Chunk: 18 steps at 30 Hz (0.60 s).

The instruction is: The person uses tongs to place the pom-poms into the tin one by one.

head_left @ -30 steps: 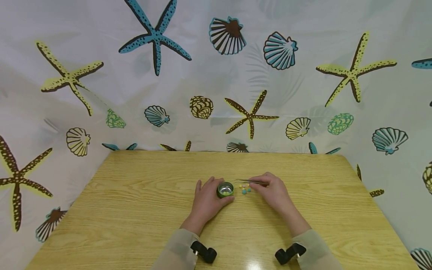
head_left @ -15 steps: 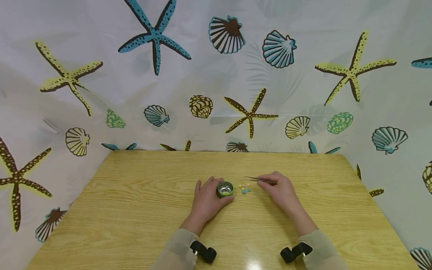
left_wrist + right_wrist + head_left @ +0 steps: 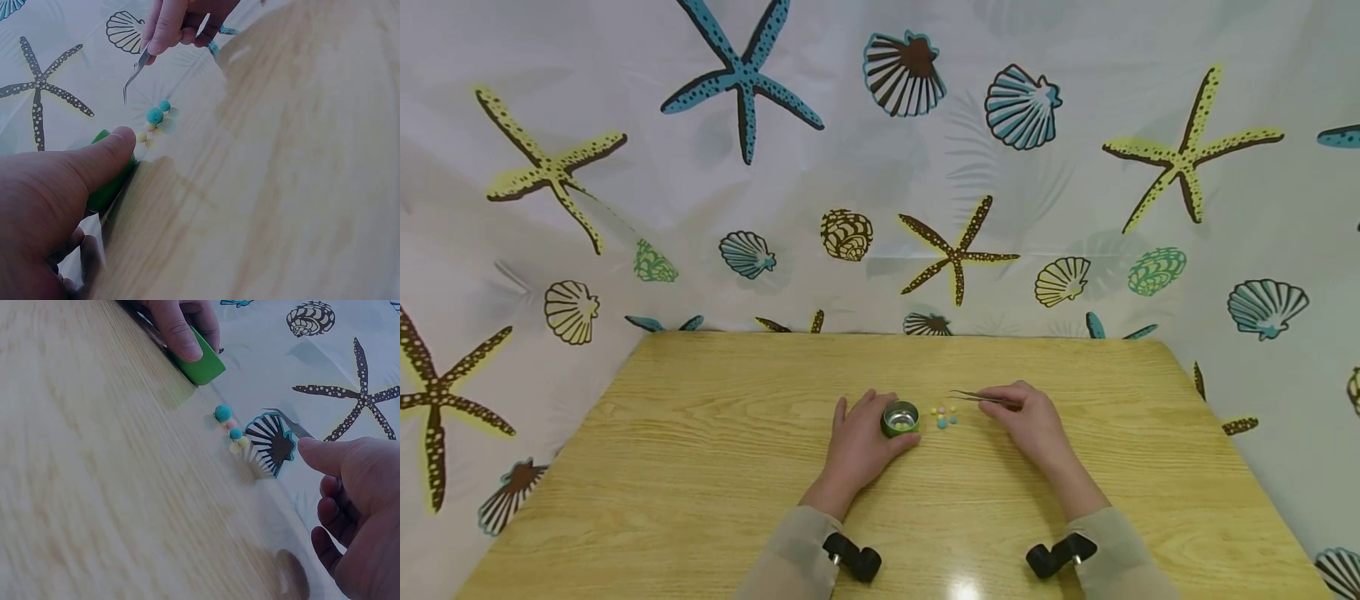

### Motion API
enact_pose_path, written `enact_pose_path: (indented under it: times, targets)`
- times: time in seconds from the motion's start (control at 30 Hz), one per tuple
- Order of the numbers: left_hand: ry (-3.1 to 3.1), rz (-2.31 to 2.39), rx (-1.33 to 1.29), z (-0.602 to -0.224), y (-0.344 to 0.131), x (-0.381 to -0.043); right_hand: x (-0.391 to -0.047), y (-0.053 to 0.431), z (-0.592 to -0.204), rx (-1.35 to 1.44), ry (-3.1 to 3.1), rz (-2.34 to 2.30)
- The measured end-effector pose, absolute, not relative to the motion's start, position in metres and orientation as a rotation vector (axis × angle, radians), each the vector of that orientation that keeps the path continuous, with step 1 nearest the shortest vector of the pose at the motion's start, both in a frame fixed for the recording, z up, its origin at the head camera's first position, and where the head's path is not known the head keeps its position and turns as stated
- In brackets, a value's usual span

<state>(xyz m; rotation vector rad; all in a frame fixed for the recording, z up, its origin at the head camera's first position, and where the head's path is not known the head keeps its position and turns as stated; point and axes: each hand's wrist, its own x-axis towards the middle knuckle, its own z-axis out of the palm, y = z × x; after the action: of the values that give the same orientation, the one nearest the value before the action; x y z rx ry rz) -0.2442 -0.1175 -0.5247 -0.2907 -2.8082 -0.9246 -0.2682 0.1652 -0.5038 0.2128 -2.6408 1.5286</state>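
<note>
My left hand (image 3: 859,442) grips a small green tin (image 3: 900,432) on the table, thumb on the near side and fingers round the far side. Its metal inside is silvery, with a few pale yellow beads (image 3: 901,426) at the bottom. To the right lies a little cluster of blue, pink and yellow beads, the larger blue bead (image 3: 942,423) nearest me. My right hand (image 3: 1033,427) pinches curved-tip metal tweezers (image 3: 135,72) between thumb and fingers. Their tips point left, above and behind the loose beads, apart from each other, with nothing between them.
The wooden table (image 3: 715,467) runs back to a white cloth (image 3: 880,183) printed with starfish and shells, which also hangs at both sides. A black wrist camera (image 3: 853,557) is on the left sleeve, and another black camera (image 3: 1060,554) on the right.
My right hand has moved right with the tweezers, so their tips have gone from beside the tin to beyond the loose beads. The left hand and tin have stayed in place.
</note>
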Motion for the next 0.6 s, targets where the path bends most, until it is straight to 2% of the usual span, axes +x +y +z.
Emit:
enact_pose_path:
  times: [0.6]
  targets:
    - [-2.804, -0.914, -0.297, -0.5222, -0.1168, -0.2427, -0.2713, 0.1727, -0.512, 0.226, -2.693, 1.446]
